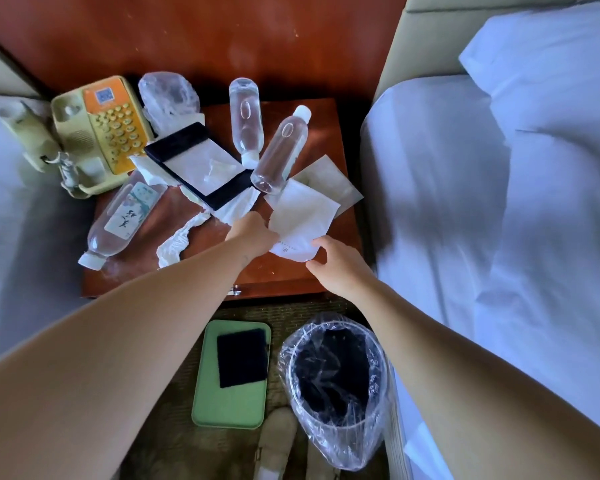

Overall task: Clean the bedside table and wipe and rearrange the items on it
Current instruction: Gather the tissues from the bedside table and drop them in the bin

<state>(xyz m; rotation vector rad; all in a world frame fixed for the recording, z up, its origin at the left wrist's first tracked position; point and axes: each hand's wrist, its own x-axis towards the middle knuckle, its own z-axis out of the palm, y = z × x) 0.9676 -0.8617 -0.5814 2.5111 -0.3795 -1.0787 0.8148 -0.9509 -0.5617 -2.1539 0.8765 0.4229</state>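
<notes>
Centrally, a creased white paper sheet (pixel 302 216) is shown at the front right of the red-brown wooden bedside table (pixel 326 140). Its left edge is gripped by the curled fingers of the left hand (pixel 253 233). Its near corner is pinched between thumb and fingers of the right hand (pixel 336 268). Whether the sheet is already lifted clear of the wood cannot be told.

A tan paper square (pixel 333 181) lies partly beneath it. To the left are seen a torn white tissue strip (pixel 177 240) and a black notepad holder with white paper (pixel 198 164). Three clear plastic bottles lie on their sides: two unlabelled (pixel 245 116) (pixel 281 154) and one labelled (pixel 125 220). In the upper left of the frame a yellow-and-orange telephone (pixel 101 133) and a crumpled clear plastic wrapper (pixel 168 98) are placed.

On the floor, at the lower centre, a bin lined with a clear plastic bag (pixel 336 375) stands beside a pale green tray (pixel 208 393) bearing a dark cloth (pixel 243 358).

The step in hand is judged to be the removal of loose paper litter. For the next move, the sheet would need to be gathered and carried down to the lined bin. The remaining tissue scraps would then be cleared before the cloth is taken up for wiping.
</notes>
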